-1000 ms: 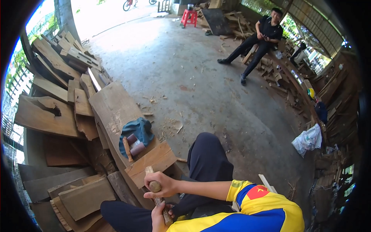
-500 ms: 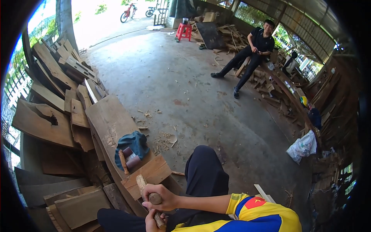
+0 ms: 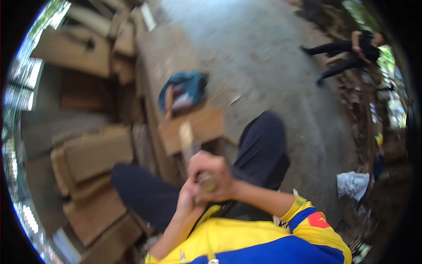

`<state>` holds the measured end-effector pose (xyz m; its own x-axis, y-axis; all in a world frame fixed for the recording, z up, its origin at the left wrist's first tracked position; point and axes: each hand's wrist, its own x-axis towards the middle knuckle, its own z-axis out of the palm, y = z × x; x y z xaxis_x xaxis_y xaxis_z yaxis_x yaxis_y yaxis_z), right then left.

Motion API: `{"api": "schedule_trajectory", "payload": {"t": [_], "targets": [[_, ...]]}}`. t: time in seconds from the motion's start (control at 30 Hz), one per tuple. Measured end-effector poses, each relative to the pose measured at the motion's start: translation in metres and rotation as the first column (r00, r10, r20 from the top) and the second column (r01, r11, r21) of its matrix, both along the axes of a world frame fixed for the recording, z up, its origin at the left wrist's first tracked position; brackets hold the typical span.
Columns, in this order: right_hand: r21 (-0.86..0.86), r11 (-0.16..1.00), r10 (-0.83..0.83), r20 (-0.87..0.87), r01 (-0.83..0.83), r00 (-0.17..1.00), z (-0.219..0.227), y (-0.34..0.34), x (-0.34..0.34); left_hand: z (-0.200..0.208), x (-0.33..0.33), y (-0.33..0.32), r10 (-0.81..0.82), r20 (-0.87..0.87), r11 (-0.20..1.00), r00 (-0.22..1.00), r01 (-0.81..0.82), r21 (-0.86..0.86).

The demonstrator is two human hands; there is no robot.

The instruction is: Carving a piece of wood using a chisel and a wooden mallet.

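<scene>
My right hand (image 3: 212, 172) is closed round a wooden handle (image 3: 207, 181), whose round end points up at me. Close below it, my left hand (image 3: 189, 193) is wrapped against it, fingers blurred. A pale strip of wood (image 3: 186, 134) runs forward from both hands, its far tip over a brown wooden block (image 3: 206, 127) on a long plank bench (image 3: 165, 48). A greyish section of the strip next to my right knuckles is too smeared to make out. The strip's near end is hidden by my hands.
A teal cloth (image 3: 198, 86) with a turned wooden handle (image 3: 169, 100) and a cylinder on it lies beyond the block. Stacked boards (image 3: 99, 154) crowd the left. A seated person (image 3: 367, 48) is at far right, above a white sack (image 3: 353, 185).
My view has tilted down and left, blurring the scene. My hands have come closer together, and more of my left forearm shows. Both still hold the wooden pieces.
</scene>
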<state>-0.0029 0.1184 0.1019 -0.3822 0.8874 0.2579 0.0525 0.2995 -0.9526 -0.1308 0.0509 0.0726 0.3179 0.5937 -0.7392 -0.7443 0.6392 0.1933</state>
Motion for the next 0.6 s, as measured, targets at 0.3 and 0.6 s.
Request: {"api": "schedule_trajectory", "payload": {"t": [0.3, 0.6], "targets": [[0.037, 0.998, 0.047, -0.046, -0.046, 0.998, -0.018, -0.003, -0.004, -0.035, 0.013, -0.019, 0.121, 0.051, 0.969, 0.991, -0.107, -0.221], [-0.012, 1.000, -0.007, 0.015, 0.007, 1.000, -0.046, -0.001, -0.005, -0.026, 0.020, -0.022, 0.046, 0.073, 0.973, 0.996, -0.028, -0.231]]}}
